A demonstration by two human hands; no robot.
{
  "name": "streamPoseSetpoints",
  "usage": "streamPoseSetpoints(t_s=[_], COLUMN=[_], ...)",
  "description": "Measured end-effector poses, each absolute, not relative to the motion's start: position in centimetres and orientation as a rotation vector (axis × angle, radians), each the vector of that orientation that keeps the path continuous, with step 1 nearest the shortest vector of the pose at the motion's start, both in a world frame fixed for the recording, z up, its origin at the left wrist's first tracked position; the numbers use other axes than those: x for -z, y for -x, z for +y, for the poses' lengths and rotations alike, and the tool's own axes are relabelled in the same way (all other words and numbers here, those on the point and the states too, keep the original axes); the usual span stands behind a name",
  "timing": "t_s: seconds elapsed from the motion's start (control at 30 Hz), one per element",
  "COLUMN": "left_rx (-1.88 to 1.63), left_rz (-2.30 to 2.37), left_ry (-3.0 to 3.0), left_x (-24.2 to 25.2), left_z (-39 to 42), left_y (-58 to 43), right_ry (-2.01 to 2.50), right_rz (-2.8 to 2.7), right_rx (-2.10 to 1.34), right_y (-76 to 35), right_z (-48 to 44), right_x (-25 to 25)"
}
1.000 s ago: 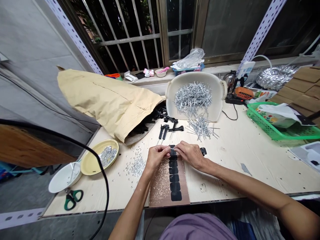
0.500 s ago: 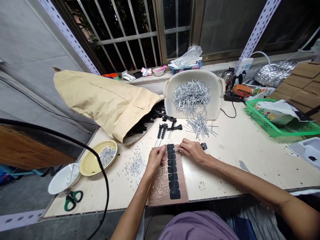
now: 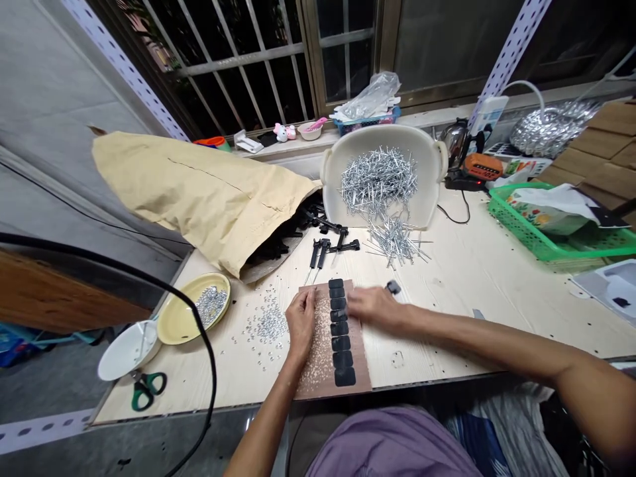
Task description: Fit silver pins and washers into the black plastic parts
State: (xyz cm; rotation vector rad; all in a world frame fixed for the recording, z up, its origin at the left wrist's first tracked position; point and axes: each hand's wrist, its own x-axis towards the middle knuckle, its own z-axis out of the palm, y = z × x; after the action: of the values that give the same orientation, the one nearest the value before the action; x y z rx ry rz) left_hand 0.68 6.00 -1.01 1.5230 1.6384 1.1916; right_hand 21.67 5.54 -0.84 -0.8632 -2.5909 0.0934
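A brown board [image 3: 360,358] lies at the table's front edge, with a column of black rounded-square pads [image 3: 342,342] down it and pale specks scattered to their left. My left hand [image 3: 299,322] rests over the board's upper left edge, thumb and fingers pinched together; what is between them is too small to name. Over the right side of the pads, my right hand [image 3: 375,308] is blurred, its fingers curled in and closed; what they hold cannot be made out. Beyond the board lie black plastic parts with metal pins [image 3: 320,254]. Tiny clear pieces [image 3: 271,324] are spread left of my left hand.
A white basin [image 3: 330,192] holds metal pins, with a loose pin pile [image 3: 395,242] before it. The paper sack [image 3: 199,192] spills black parts. A yellow dish [image 3: 169,324], white bowl [image 3: 116,361] and scissors [image 3: 144,391] stand left. A green basket [image 3: 541,242] sits right.
My right hand has moved down along the pads, toward me, and is blurred now. My left hand has shifted slightly left and down, away from the pads. The camera view has tilted slightly.
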Motion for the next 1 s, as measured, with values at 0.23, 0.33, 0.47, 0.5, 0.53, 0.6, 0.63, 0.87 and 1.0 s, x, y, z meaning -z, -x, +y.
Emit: streamPoseSetpoints(t_s=[0.23,0.33,0.47,0.5,0.53,0.6,0.63,0.87,1.0], left_rx=[-1.197,-1.224,-1.221,-1.215,-1.21,-1.211,-1.214,-1.247,-1.271], left_rz=[1.664,1.659,1.659,1.667,1.672,1.665,1.656,1.651,1.619], left_ry=[-1.511,-1.504,-1.497,-1.503,-1.512,-1.525,-1.526,-1.49,-1.497], left_x=[1.1,1.1,1.2,1.2,1.2,1.2,1.1,1.0,1.2], left_z=[6.0,6.0,6.1,6.1,6.1,6.1,6.1,5.9,6.0], left_y=[-0.6,-0.7,-0.7,-0.7,-0.7,-0.7,-0.7,-0.8,-0.8], right_ry=[0.855,1.053,0.83,0.746,0.718,0.812,0.893,0.689,0.971], right_rz=[-2.591,-2.447,-2.581,-2.624,-2.632,-2.576,-2.532,-2.647,-2.513], right_rx=[-0.214,-0.189,-0.128,-0.116,-0.105,-0.086,-0.073,-0.049,0.02], right_y=[-21.1,-21.4,-21.7,-21.7,-21.7,-21.7,-21.8,-21.8,-22.1], right_z=[6.8,8.0,7.9,7.6,7.4,7.2,7.2,6.2,6.7], right_x=[1.3,1.2,1.0,1.1,1.1,1.3,1.4,1.9,2.2])
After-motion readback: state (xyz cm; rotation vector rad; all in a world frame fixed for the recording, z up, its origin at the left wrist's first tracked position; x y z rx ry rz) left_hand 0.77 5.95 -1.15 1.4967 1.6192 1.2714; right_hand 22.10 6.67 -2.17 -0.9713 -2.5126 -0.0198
